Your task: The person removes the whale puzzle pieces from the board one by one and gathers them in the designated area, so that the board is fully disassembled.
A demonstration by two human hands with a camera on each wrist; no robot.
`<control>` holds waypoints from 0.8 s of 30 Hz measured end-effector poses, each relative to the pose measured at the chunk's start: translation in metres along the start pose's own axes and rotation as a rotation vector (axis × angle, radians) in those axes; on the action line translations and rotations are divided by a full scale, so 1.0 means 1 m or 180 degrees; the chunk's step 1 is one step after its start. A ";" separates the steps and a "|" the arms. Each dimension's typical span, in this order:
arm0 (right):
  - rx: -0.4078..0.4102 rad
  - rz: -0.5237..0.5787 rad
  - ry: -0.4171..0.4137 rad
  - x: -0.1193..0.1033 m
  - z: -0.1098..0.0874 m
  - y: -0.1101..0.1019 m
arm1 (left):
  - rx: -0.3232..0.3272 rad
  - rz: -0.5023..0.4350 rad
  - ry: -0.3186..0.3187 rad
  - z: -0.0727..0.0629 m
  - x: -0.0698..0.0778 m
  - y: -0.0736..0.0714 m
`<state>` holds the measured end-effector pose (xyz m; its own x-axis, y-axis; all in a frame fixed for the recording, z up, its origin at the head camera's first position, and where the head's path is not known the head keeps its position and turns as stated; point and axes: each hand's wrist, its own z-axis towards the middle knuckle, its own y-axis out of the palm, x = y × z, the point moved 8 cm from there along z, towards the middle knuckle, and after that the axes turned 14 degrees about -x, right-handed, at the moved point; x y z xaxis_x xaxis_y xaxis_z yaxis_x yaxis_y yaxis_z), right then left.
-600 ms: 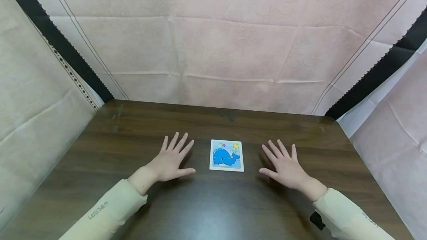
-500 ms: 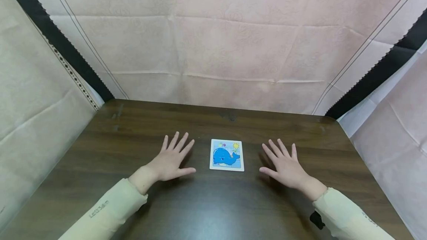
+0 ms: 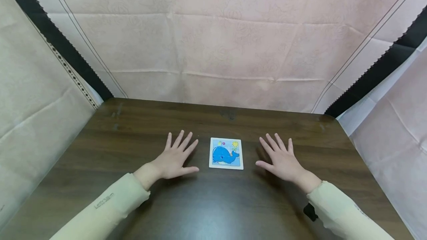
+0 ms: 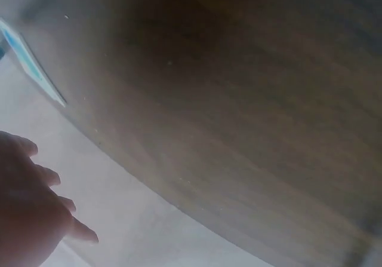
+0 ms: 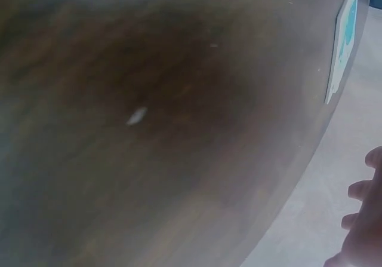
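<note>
A square whale picture puzzle [image 3: 226, 153] with a white border lies flat in the middle of the table, its blue whale and yellow sun facing up. To its left, my left hand [image 3: 171, 160] is spread palm down, apart from the puzzle. On the other side my right hand [image 3: 282, 162] has its fingers spread too, and it also holds nothing. The left wrist view shows the puzzle [image 4: 30, 64] edge-on at the upper left, with part of my left hand [image 4: 30, 210] below. In the right wrist view the puzzle [image 5: 344, 40] stands at the upper right, above my right fingers [image 5: 360, 189].
The dark wooden table [image 3: 213, 203] reaches back to a pale patterned cloth [image 3: 213, 47] hung behind it. More cloth [image 3: 40, 129] hangs along the left side, and a pale cloth [image 3: 397, 121] covers the right. A small black object [image 3: 310, 212] shows below the right sleeve.
Both hands have moved slightly inward, toward the puzzle, and a little forward. The puzzle has stayed in its place on the table.
</note>
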<state>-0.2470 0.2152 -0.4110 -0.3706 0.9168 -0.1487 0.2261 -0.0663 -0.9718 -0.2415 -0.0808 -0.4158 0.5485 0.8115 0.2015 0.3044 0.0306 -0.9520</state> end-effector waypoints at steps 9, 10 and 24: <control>0.0052 0.0045 -0.0065 -0.009 0.019 -0.003 | -0.0302 0.0007 0.0247 0.017 0.020 0.007; 0.0039 0.0054 -0.0067 -0.010 0.021 -0.003 | -0.0340 0.0027 0.0265 0.019 0.022 0.009; -0.0158 0.0185 -0.0057 -0.023 0.049 0.003 | -0.0816 0.0322 0.0368 0.053 0.049 0.018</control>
<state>-0.2816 0.1749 -0.4198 -0.3716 0.9047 -0.2085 0.2919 -0.0993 -0.9513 -0.2506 -0.0092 -0.4355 0.6666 0.7307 0.1473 0.4223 -0.2074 -0.8824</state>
